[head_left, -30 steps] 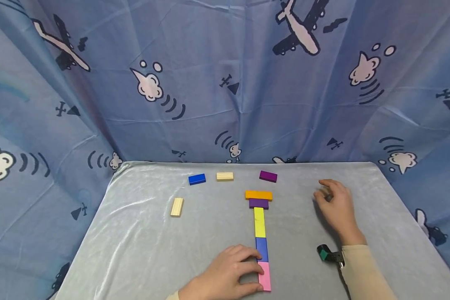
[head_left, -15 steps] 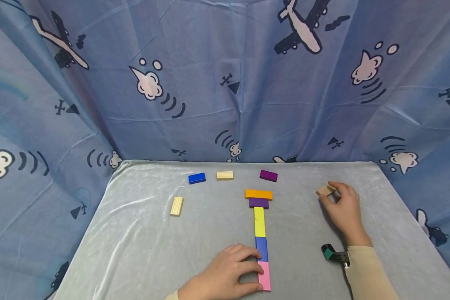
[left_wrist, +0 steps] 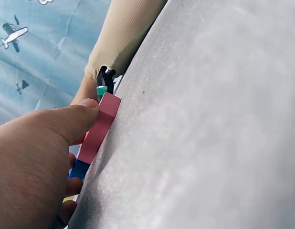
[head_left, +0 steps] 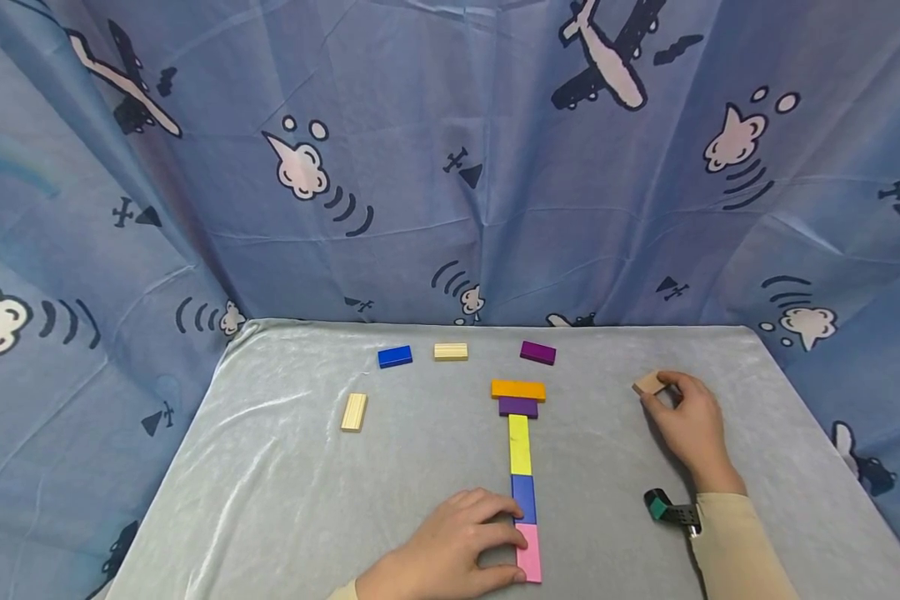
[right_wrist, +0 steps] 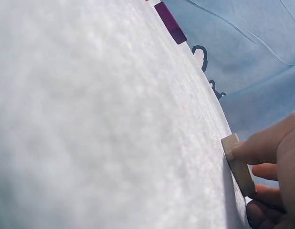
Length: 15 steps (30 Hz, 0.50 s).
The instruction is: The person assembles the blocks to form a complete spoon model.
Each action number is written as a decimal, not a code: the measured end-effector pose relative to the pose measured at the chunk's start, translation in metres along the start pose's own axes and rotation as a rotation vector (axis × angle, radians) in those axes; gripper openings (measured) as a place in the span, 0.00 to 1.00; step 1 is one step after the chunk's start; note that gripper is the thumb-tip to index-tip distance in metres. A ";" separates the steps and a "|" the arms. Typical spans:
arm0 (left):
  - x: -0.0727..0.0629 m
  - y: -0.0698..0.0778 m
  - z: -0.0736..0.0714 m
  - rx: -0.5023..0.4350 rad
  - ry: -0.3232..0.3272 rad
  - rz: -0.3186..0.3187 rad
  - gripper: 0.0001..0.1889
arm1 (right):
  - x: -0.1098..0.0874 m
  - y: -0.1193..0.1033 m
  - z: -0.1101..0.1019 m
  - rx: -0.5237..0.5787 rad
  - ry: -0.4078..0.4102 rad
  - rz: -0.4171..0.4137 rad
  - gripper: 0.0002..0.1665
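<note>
My right hand [head_left: 690,425] pinches a plain wooden block [head_left: 649,382] between thumb and fingers at the right of the table; the right wrist view has this wooden block [right_wrist: 240,167] against the cloth. My left hand [head_left: 468,542] rests along the left side of a row, its thumb and fingers touching the pink block [head_left: 531,557] and the blue block [head_left: 523,500]. In the left wrist view the thumb lies against the pink block [left_wrist: 97,131]. Beyond these the row continues with a yellow block [head_left: 520,446], a purple block [head_left: 517,407] and an orange block [head_left: 517,389] laid crosswise.
Loose blocks lie toward the back: a dark blue block [head_left: 395,357], a pale wooden block [head_left: 451,352] and a magenta-purple block [head_left: 537,352]. Another pale wooden block [head_left: 354,412] lies at left. A grey cloth [head_left: 285,500] covers the table; a blue curtain [head_left: 390,167] hangs behind.
My right hand has moved slightly right and now pinches the wooden block, which its fingers hid a second ago. The left hand and the row have stayed put.
</note>
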State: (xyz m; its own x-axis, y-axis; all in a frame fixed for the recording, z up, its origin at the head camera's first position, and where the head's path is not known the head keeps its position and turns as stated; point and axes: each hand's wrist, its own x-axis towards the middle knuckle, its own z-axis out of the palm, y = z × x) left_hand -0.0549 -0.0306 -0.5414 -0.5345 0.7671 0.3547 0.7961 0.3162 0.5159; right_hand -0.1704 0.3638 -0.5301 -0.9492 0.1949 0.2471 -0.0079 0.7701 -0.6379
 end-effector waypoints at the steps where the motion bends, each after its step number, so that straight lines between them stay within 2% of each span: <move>1: 0.000 0.000 0.000 0.007 0.002 0.003 0.13 | 0.000 0.000 0.000 -0.001 0.000 -0.002 0.26; 15: -0.001 -0.002 0.000 0.054 0.019 0.028 0.12 | 0.000 -0.004 0.001 -0.009 0.008 -0.033 0.24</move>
State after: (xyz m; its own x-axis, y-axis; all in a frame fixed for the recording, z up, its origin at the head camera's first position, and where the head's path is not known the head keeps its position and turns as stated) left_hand -0.0557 -0.0317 -0.5430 -0.5163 0.7657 0.3835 0.8249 0.3244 0.4630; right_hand -0.1704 0.3599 -0.5284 -0.9460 0.1740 0.2736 -0.0364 0.7813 -0.6230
